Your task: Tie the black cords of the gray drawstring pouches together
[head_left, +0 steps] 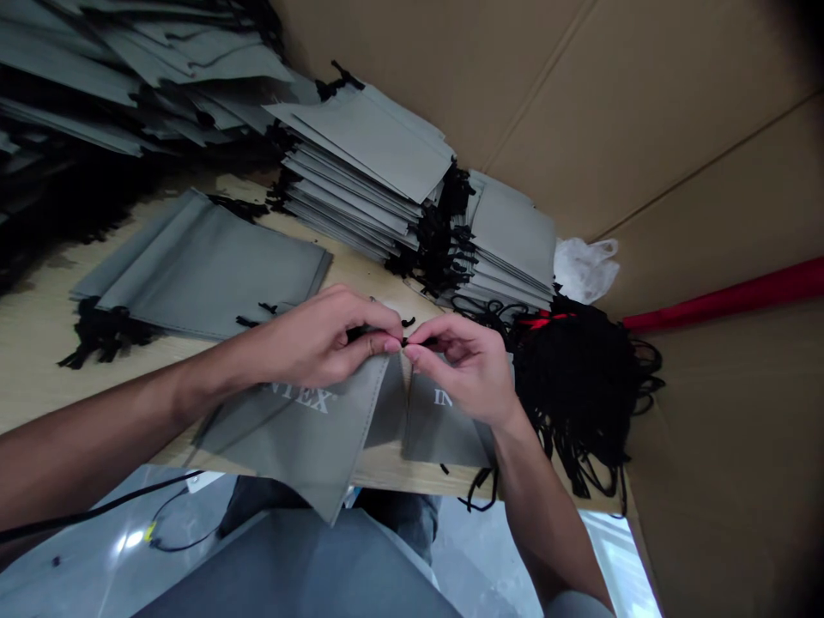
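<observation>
My left hand point(322, 343) and my right hand point(463, 365) meet over the front edge of a wooden table point(39, 343). Both pinch a thin black cord point(407, 342) at the top of a grey fabric pouch point(296, 438) printed with white letters. A second grey pouch point(444, 425) lies under my right hand, partly hidden by it. The fingertips of both hands nearly touch. The cord's ends are hidden between the fingers.
Stacks of grey pouches point(366, 172) stand behind, with more point(515, 249) to the right and a flat pile point(199, 266) at the left. A heap of black cords point(579, 386) lies at the right. Cardboard walls point(644, 112) close the back. A red bar point(734, 299) and white plastic bag point(585, 268) sit right.
</observation>
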`<state>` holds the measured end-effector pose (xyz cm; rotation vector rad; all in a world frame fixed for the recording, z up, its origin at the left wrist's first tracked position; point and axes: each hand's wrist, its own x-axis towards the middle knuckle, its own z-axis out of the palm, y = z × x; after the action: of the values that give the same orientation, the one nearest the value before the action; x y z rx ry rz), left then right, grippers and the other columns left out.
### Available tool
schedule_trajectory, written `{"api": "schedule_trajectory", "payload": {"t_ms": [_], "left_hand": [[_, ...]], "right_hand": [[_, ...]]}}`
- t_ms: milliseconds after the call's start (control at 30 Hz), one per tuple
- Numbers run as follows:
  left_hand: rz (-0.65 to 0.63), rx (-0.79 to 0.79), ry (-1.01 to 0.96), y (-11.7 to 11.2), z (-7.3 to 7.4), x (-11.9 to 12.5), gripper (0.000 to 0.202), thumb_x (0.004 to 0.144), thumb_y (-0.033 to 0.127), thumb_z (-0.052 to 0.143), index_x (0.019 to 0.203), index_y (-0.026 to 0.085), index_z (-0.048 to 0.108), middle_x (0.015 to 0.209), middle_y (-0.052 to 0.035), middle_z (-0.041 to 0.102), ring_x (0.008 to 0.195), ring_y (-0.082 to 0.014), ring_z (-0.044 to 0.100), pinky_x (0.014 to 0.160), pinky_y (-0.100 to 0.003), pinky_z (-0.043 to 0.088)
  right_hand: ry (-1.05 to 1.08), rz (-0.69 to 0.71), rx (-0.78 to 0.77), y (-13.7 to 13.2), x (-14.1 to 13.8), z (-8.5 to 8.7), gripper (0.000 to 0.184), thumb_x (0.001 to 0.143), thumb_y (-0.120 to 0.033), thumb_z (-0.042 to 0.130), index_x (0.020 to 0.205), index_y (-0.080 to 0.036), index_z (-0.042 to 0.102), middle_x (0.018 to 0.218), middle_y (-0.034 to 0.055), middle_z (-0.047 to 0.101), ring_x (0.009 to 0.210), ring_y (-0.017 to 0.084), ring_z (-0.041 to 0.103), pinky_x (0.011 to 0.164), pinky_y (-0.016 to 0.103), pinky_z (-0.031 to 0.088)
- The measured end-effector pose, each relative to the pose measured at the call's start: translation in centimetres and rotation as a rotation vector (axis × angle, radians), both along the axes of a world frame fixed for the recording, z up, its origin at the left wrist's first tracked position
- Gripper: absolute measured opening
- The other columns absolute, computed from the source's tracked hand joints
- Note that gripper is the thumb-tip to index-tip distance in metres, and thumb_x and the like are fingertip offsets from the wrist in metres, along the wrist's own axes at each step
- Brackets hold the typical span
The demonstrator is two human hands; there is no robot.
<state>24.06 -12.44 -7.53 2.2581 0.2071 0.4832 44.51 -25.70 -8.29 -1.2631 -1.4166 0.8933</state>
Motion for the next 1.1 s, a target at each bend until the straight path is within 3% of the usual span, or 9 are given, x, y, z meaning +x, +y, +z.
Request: {"api": "schedule_trajectory", "payload": {"t_ms": [133,300,567,733,800,900,1100], "left_hand": [[0.048,0.019,-0.003,0.0,0.2,-0.1,0.023,0.106,0.03,0.06,0.096,0.019,0.077,0.07,0.0003,0.068,0.058,-0.0108,0.055,0.056,-0.024,0.035],[0.066,0.036,0.014,0.0,-0.1,0.1,0.023,0.107,0.034,0.061,0.107,0.021,0.081,0.077,0.0001,0.073,0.061,-0.0107,0.059,0.059,-0.024,0.038],[0.013,-0.027,0.011,0.4,0.2,-0.4,0.026,0.108,0.033,0.06,0.092,0.02,0.075,0.073,0.0008,0.066,0.064,-0.011,0.054,0.06,-0.024,0.038],[0.002,-0.034,-0.054,0.1,0.1,0.1,0.022,0.107,0.028,0.061,0.095,0.019,0.076,0.09,-0.0018,0.069,0.08,-0.0119,0.061,0.071,-0.023,0.046],[0.005,-0.036,-0.049,-0.1,0.0,0.2,0.02,0.106,0.026,0.061,0.095,0.018,0.077,0.097,-0.0029,0.069,0.083,-0.0124,0.064,0.074,-0.023,0.048],[0.029,0.009,-0.018,-0.2,-0.1,0.1,0.02,0.103,0.025,0.061,0.096,0.018,0.078,0.095,-0.002,0.07,0.076,-0.011,0.063,0.07,-0.023,0.048],[0.072,0.145,-0.039,-0.3,-0.4,0.1,0.018,0.095,0.021,0.063,0.096,0.019,0.081,0.088,0.0012,0.076,0.064,-0.0081,0.061,0.064,-0.021,0.045]], "right_hand": [[0.07,0.026,-0.025,0.2,0.6,0.0,0.041,0.087,-0.047,0.095,0.112,-0.022,0.076,0.104,0.0053,0.079,0.093,0.017,0.077,0.083,0.03,0.067],[0.053,-0.002,-0.034,0.1,1.3,-0.4,0.028,0.096,-0.045,0.087,0.104,-0.02,0.077,0.09,0.0032,0.075,0.074,0.014,0.071,0.073,0.03,0.063],[0.016,-0.013,-0.005,-0.1,1.2,-0.1,0.023,0.099,-0.04,0.083,0.102,-0.019,0.075,0.085,0.0025,0.074,0.074,0.014,0.072,0.073,0.029,0.062],[-0.043,0.06,0.025,-0.3,0.9,0.1,0.03,0.096,-0.032,0.086,0.122,-0.024,0.074,0.114,0.0053,0.077,0.101,0.018,0.076,0.088,0.031,0.066],[-0.075,0.047,0.066,-0.3,0.7,-0.1,0.028,0.096,-0.028,0.086,0.121,-0.024,0.075,0.115,0.0048,0.077,0.102,0.018,0.076,0.089,0.031,0.066],[-0.17,-0.01,0.115,-0.2,0.3,-0.5,0.013,0.1,-0.024,0.08,0.113,-0.023,0.076,0.109,0.0036,0.077,0.097,0.016,0.076,0.088,0.03,0.064],[-0.351,-0.039,0.185,-0.2,-0.2,-0.5,0.013,0.099,-0.018,0.075,0.112,-0.022,0.073,0.106,0.0025,0.075,0.093,0.015,0.072,0.084,0.029,0.061]]}}
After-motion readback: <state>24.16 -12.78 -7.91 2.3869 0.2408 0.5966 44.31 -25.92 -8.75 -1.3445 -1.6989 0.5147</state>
